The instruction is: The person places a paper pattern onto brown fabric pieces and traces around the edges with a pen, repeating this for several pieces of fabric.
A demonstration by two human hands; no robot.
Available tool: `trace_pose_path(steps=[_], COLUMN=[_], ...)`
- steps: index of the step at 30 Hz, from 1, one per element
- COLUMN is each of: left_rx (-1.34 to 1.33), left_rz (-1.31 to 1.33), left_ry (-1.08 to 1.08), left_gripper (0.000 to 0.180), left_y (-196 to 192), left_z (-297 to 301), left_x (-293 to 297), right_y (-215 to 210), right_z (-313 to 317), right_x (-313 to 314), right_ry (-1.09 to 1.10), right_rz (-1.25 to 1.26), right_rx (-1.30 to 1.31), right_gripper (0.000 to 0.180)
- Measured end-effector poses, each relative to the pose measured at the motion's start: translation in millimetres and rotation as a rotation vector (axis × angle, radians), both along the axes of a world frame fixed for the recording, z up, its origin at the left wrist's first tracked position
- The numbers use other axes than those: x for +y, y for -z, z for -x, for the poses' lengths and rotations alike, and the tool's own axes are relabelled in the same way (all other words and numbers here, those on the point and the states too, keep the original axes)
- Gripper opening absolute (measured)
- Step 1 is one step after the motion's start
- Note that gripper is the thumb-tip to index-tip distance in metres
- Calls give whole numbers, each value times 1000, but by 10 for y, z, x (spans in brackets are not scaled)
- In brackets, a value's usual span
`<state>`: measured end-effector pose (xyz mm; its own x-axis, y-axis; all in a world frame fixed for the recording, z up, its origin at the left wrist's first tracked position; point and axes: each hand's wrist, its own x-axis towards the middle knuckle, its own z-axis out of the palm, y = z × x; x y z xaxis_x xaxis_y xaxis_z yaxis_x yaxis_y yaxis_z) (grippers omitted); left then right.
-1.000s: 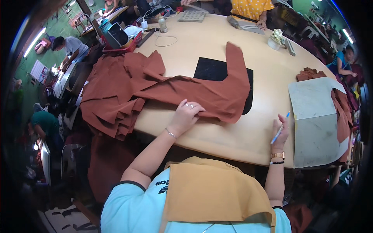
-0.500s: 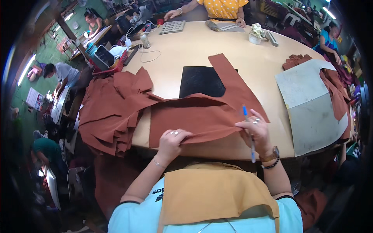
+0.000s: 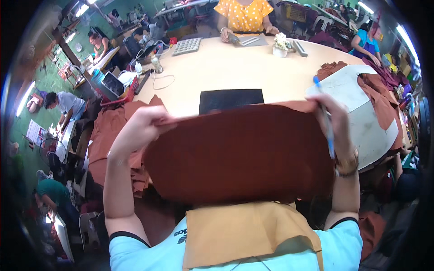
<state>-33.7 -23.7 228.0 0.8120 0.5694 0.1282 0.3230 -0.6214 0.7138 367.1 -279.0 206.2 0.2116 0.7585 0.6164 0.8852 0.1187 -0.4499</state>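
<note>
A rust-brown fabric piece (image 3: 239, 153) hangs raised in front of me, its top edge stretched between my two hands. My left hand (image 3: 144, 126) pinches the upper left corner. At the upper right corner my right hand (image 3: 334, 115) grips the cloth too, with a blue-capped pen (image 3: 329, 131) also held in its fingers, pointing up. Behind the raised cloth, a black square sheet (image 3: 231, 99) lies on the table, its lower part hidden. To the left, a pile of rust-brown fabric (image 3: 106, 149) sits partly behind my left arm.
Grey pattern board (image 3: 375, 131) lies over more brown fabric on the right of the pale table (image 3: 203, 67). A red basket (image 3: 117, 92), a small bottle (image 3: 157, 64) and a white pot (image 3: 281, 47) stand farther back. Across the table is a person in a dotted top (image 3: 244, 16).
Both my hands have risen and spread apart, lifting the brown fabric off the table toward me. The person opposite has drawn an arm back to the tool in front of them.
</note>
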Motion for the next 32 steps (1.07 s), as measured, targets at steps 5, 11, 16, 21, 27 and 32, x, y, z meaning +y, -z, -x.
trace_pose_path(steps=[5, 11, 16, 21, 27, 32], left_rx=[265, -779, -995, -634, -261, 141], left_rz=[-116, -797, -534, -785, -473, -406], left_ry=[-158, -266, -404, -276, -202, -192], left_gripper=[25, 28, 18, 16, 31, 31], left_y=[280, -515, -554, 730, 2194, 2511], left_z=[-1171, -1804, -1509, -1175, -822, -468], left_x=[1212, 1718, 1306, 907, 327, 23], right_y=[149, -791, -825, 295, 1786, 2353], right_z=[-761, -1323, -1258, -971, -584, -486], right_x=[1120, 1730, 1359, 889, 300, -90], right_ry=[135, 135, -268, 28, 134, 93], right_rz=[98, -468, -621, -469, 51, 131], right_rx=[-272, -111, 365, 84, 339, 139], right_gripper=[20, 12, 15, 13, 14, 17])
